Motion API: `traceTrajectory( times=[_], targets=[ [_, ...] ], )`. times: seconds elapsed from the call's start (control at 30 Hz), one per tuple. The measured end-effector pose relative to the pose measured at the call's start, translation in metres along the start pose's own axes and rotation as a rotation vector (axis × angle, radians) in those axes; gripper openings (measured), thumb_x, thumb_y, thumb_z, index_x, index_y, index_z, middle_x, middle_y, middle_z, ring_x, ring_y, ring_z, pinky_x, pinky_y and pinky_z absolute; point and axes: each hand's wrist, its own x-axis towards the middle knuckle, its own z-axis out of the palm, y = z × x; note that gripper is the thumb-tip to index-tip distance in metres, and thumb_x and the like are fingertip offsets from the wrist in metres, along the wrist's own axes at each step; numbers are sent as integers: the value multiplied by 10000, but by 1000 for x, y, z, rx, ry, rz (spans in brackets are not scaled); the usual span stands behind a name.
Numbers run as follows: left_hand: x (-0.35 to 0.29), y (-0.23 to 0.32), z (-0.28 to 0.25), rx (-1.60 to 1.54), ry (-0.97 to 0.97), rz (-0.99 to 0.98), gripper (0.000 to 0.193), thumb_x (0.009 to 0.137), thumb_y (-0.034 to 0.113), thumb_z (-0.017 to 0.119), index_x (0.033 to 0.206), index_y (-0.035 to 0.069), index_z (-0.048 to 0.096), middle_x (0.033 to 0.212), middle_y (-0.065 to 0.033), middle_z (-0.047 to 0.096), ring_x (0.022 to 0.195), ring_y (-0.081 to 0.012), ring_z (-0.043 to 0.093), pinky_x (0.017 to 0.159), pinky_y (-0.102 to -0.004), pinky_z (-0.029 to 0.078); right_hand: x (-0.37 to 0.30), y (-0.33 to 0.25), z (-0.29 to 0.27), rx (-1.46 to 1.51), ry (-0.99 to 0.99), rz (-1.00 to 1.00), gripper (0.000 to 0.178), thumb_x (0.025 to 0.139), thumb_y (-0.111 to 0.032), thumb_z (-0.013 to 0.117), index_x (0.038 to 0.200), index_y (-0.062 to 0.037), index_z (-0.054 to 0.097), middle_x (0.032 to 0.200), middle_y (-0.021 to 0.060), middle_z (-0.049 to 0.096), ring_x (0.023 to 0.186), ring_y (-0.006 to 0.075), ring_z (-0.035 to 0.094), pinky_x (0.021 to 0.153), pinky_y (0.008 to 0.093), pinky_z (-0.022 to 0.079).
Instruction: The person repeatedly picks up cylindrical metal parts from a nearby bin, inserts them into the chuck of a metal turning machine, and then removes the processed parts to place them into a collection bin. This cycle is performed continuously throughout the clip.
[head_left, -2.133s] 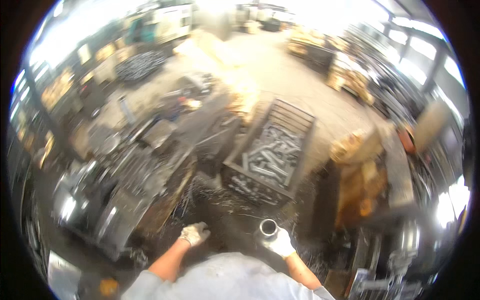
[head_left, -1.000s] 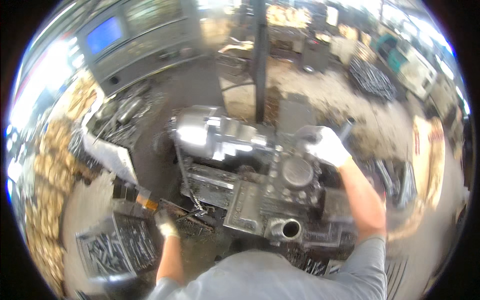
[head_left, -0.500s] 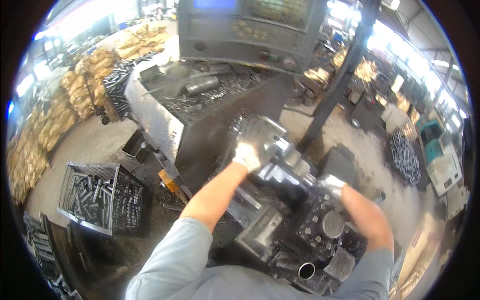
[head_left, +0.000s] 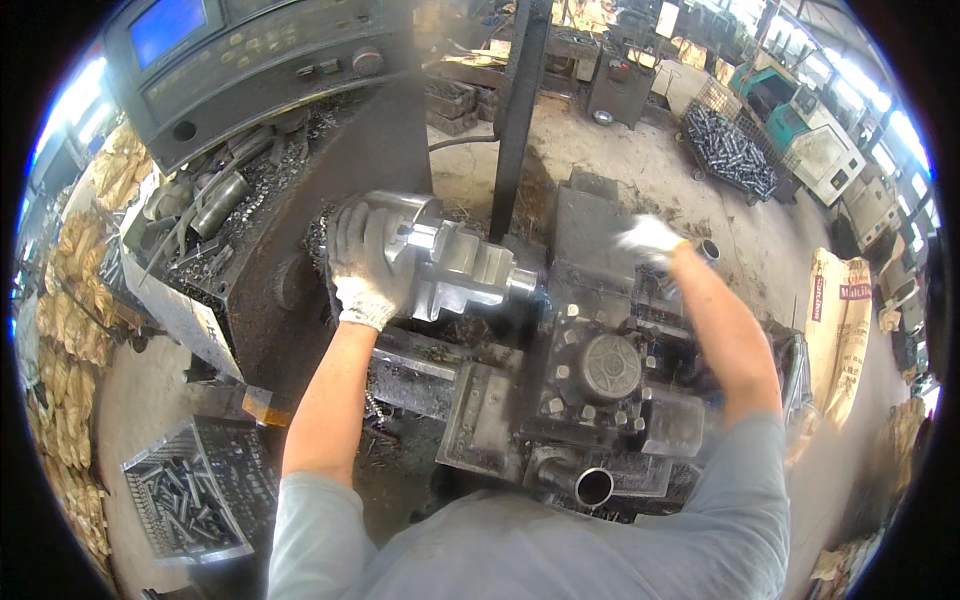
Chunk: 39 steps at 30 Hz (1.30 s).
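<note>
My left hand [head_left: 368,262], in a dirty white glove, lies on the near side of a shiny lathe chuck [head_left: 465,265] with stepped metal jaws. Its fingers stretch up along the rim. A short bright round piece [head_left: 521,283] sticks out from the jaws to the right. My gloved right hand [head_left: 652,240] is raised beyond the dark square tool post [head_left: 610,367], close to an upright tube [head_left: 708,251] and apart from the chuck. Motion smears its fingers, so whether it holds anything is unclear.
A control panel [head_left: 270,85] stands at upper left above a chip-strewn tray [head_left: 215,205]. Crates of metal parts sit at lower left [head_left: 190,490] and far right [head_left: 730,150]. A dark post [head_left: 520,120] rises behind the chuck. An open tube end [head_left: 594,487] points toward me.
The head view has turned right. My right hand has left the bright piece by the chuck and swung away to the right past the tool post. My left hand stays on the chuck.
</note>
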Motion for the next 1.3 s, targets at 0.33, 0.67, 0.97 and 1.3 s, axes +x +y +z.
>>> traceTrajectory(
  times=[0.33,0.67,0.97,1.3],
  targets=[
    [0,0,-2,4,-14,18,637,897,330,682,1428,1,557,1480,-283,535,1419,-516,460,1240,-618,328,25,-19,1,-1184,-222,-114,269,843,-281,724,975,-77,841,958,185,798,773,302,741,721,467,582],
    [1,-1,2,-3,14,3,646,809,331,748,1347,5,605,1424,-304,566,1380,-525,484,1237,-629,332,94,28,120,17,-704,-166,378,804,-318,894,990,-4,793,940,133,785,783,229,726,710,468,590],
    [-1,2,0,8,-9,-21,623,881,314,705,1420,35,567,1485,-274,530,1404,-513,467,1228,-621,352,19,-59,65,-445,-377,-154,493,766,-374,813,1111,-23,798,1071,216,799,944,303,780,829,452,612],
    [3,5,-8,9,-69,-52,639,848,324,726,1391,20,582,1456,-288,526,1402,-523,456,1236,-616,344,50,-70,89,-396,-635,-413,528,770,-409,859,1015,43,739,856,138,773,721,209,708,649,442,560]
  ],
)
